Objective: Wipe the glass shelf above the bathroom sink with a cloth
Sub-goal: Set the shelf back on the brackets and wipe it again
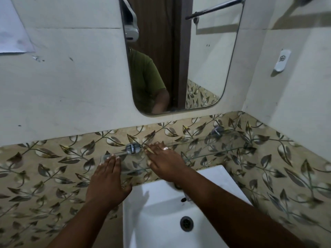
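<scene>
Both hands lie flat, fingers spread, grip holding nothing, on the clear glass shelf [206, 151]: left hand [107, 179] probably steadying, right hand [164, 161] beside the chrome bracket [132, 148]; no cloth visible.

Glass shelf [206, 149] clear, leaf tile pattern shows straight through it. Shelf brackets [131, 148] shiny chrome. Lower wall tiles [53, 167] beige-tan with grey-brown leaves, thin vine stems, pale whitish blotches, small yellow touches. Upper wall [62, 77] plain off-white, some dark specks. Sink [161, 212] white, drain ring [186, 223] dark metallic. Mirror [179, 59] reflects a dark brown wood-grain door, an olive-green shirt, same leaf tiles. Towel bar [215, 8] chrome. Wall hook [282, 59] white with black mark. Ring [165, 148] on right hand [165, 163] silver-toned.
</scene>
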Motion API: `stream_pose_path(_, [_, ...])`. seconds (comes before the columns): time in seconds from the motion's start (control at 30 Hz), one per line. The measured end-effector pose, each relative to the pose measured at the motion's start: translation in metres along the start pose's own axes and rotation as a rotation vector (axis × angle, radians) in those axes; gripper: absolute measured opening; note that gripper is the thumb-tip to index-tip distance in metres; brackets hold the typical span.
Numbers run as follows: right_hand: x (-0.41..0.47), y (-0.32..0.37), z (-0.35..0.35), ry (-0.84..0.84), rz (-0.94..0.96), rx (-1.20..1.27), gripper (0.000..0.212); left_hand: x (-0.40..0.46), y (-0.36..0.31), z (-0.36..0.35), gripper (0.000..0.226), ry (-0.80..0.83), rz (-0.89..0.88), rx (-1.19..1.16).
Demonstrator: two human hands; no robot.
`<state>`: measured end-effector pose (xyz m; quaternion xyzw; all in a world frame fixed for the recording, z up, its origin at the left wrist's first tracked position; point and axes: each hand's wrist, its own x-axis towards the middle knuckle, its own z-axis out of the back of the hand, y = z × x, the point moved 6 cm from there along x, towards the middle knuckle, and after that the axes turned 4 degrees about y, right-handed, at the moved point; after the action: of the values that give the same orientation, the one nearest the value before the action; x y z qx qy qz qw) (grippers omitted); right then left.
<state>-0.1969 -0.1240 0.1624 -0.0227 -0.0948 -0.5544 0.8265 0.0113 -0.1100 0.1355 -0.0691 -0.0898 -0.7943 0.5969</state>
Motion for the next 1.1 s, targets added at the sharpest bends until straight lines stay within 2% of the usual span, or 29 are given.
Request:
stream_pose_path(0.07, [-0.012,-0.017,0.004,0.026,-0.018,0.006,0.061,0.0,0.002,-0.002,0.105,0.003,0.0,0.007])
stream_pose_path(0.17, [-0.013,-0.052,0.009,0.091,-0.16,-0.012,0.059,0.001,0.001,-0.002,0.104,0.001,0.004,0.009])
stream_pose_path(0.27, [-0.004,-0.056,0.008,0.089,-0.235,-0.014,0.057,0.002,0.003,-0.003,0.104,-0.003,0.011,0.019])
stream_pose_path(0.37, [-0.007,-0.047,0.002,0.058,-0.193,-0.022,0.054,0.001,0.001,-0.003,0.103,-0.005,0.01,0.02])
stream_pose_path(0.5, [-0.025,-0.065,0.007,0.11,-0.11,-0.01,0.058,0.002,0.002,-0.003,0.102,-0.005,0.0,0.027])
stream_pose_path(0.63, [-0.027,-0.105,0.012,0.157,-0.237,-0.029,0.056,0.002,0.001,-0.004,0.102,-0.005,0.008,0.022])
stream_pose_path(0.73, [-0.013,-0.095,0.016,0.115,-0.3,-0.058,0.052,0.002,0.002,-0.004,0.101,-0.001,0.013,0.023])
stream_pose_path(0.87, [-0.011,-0.074,0.008,0.093,-0.227,-0.05,0.053,0.001,0.002,-0.004,0.102,-0.004,0.008,0.022])
stream_pose_path(1.0, [-0.036,-0.093,0.012,0.16,-0.14,-0.02,0.057,0.002,0.004,-0.004,0.103,0.0,0.008,0.039])
stream_pose_path(1.1, [-0.054,-0.138,0.02,0.159,-0.242,-0.013,0.058,0.001,0.002,-0.003,0.102,0.004,0.014,0.029])
